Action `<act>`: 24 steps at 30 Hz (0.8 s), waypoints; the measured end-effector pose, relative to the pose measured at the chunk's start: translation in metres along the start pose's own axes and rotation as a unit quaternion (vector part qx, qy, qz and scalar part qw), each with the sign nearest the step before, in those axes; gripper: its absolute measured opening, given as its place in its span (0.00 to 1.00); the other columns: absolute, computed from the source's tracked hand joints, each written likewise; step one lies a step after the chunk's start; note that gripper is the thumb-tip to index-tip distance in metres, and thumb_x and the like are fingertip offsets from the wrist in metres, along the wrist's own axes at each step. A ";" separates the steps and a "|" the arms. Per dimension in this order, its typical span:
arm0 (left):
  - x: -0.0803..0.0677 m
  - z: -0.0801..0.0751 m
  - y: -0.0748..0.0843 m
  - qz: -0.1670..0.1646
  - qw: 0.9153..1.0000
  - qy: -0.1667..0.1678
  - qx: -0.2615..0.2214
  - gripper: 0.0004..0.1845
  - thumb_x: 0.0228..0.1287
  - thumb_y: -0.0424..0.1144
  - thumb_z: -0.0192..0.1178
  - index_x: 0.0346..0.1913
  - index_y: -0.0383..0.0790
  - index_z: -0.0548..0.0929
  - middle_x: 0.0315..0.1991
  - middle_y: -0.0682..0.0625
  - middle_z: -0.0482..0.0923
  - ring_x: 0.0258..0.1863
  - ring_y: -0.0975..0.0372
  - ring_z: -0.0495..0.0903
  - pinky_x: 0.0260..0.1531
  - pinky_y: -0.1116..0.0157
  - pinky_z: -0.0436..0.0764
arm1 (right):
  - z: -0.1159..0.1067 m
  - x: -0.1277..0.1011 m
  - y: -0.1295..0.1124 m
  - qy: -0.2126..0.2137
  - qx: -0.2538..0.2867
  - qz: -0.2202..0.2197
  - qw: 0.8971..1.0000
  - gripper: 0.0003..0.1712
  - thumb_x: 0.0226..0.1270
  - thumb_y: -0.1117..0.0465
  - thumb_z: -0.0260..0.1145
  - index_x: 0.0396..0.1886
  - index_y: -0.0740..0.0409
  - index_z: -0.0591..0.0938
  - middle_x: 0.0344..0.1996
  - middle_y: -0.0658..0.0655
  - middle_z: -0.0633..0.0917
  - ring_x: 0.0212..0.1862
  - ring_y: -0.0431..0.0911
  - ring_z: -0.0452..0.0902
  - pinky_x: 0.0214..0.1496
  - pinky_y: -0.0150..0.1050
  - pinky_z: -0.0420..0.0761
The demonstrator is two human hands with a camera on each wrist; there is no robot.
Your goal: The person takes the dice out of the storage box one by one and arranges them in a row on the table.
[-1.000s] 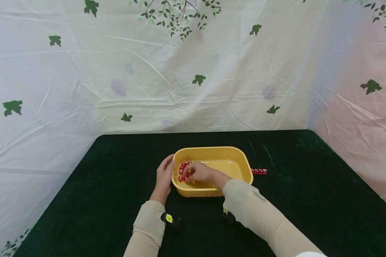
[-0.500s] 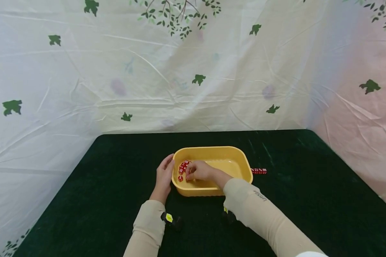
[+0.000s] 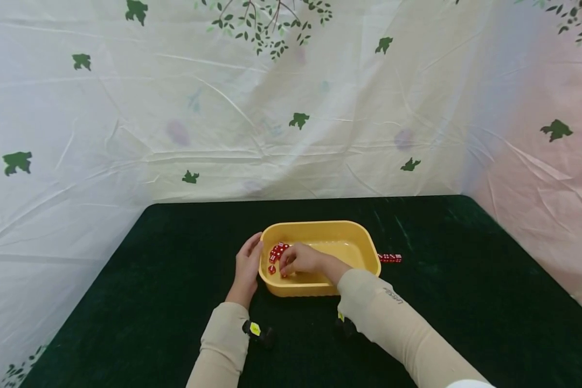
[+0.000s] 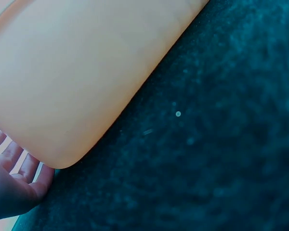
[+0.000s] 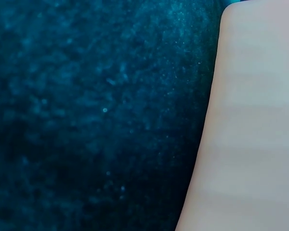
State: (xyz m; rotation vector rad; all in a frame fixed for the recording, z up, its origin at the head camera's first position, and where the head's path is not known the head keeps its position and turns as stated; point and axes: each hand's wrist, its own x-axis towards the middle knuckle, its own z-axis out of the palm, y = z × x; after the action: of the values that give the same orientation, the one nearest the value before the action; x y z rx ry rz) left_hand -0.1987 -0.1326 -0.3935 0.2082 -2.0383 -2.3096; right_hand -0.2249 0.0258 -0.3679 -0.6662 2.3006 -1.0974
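Observation:
A yellow plastic basin stands mid-table with several red dice with white pips clustered at its left end. One single die lies a little nearer me, apart from the cluster. My right hand reaches into the basin, thumb and index finger pinching a die whose red edge shows under the fingertips. Against the basin's left outer wall rests my left hand, fingers extended along it. The left wrist view shows those fingers beside the basin's corner. The right wrist view shows only basin wall and cloth.
A row of red dice lies on the dark green tablecloth, right against the basin's right side. Behind the table hangs a pale curtain with leaf prints. A dark wrist camera sits at my left cuff.
My right hand has drawn slightly right, away from the dice cluster, with a die now between its fingertips. The left hand and the basin have stayed in place.

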 end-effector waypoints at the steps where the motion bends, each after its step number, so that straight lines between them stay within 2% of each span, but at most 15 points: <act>1: 0.000 0.000 0.000 0.001 1.000 0.000 0.000 0.18 0.64 0.41 0.47 0.57 0.43 0.67 0.55 0.48 0.65 0.52 0.58 0.66 0.51 0.61 0.66 | 0.000 0.000 0.000 -0.003 -0.003 -0.005 1.000 0.03 0.52 0.61 0.65 0.27 0.54 0.81 0.26 0.50 0.77 0.29 0.43 0.69 0.31 0.33 0.70; 5: 0.000 0.000 0.000 0.003 1.000 0.001 -0.001 0.18 0.64 0.41 0.46 0.56 0.43 0.67 0.55 0.48 0.65 0.52 0.58 0.66 0.51 0.61 0.66 | 0.000 0.000 0.000 -0.006 -0.022 -0.010 1.000 0.04 0.51 0.62 0.65 0.29 0.54 0.81 0.25 0.50 0.77 0.30 0.43 0.69 0.33 0.33 0.70; 11: 0.000 0.000 0.000 0.003 1.000 0.002 0.002 0.18 0.64 0.41 0.46 0.57 0.43 0.67 0.55 0.48 0.65 0.52 0.58 0.66 0.50 0.61 0.66 | 0.002 0.003 0.004 0.005 -0.033 0.005 0.999 0.05 0.52 0.63 0.65 0.30 0.55 0.81 0.25 0.50 0.77 0.30 0.43 0.69 0.32 0.33 0.70; 18: 0.000 0.000 -0.001 0.001 1.000 0.002 0.006 0.18 0.64 0.41 0.47 0.57 0.43 0.67 0.55 0.48 0.65 0.52 0.58 0.66 0.50 0.61 0.66 | -0.002 0.001 -0.004 0.013 -0.019 0.015 1.000 0.05 0.53 0.63 0.64 0.31 0.57 0.81 0.24 0.52 0.77 0.25 0.44 0.69 0.27 0.32 0.71; 24: 0.001 0.000 0.000 -0.002 1.000 0.003 0.004 0.18 0.64 0.42 0.47 0.57 0.43 0.67 0.55 0.47 0.65 0.52 0.58 0.66 0.50 0.61 0.67 | -0.017 -0.003 -0.014 0.032 -0.040 -0.015 0.999 0.06 0.55 0.64 0.62 0.33 0.60 0.81 0.27 0.51 0.77 0.29 0.44 0.69 0.30 0.33 0.71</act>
State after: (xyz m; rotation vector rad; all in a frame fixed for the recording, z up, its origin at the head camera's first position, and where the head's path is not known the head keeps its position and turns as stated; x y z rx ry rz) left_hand -0.1995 -0.1325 -0.3937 0.2192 -2.0460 -2.3012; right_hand -0.2303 0.0296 -0.3462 -0.7081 2.4067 -1.0592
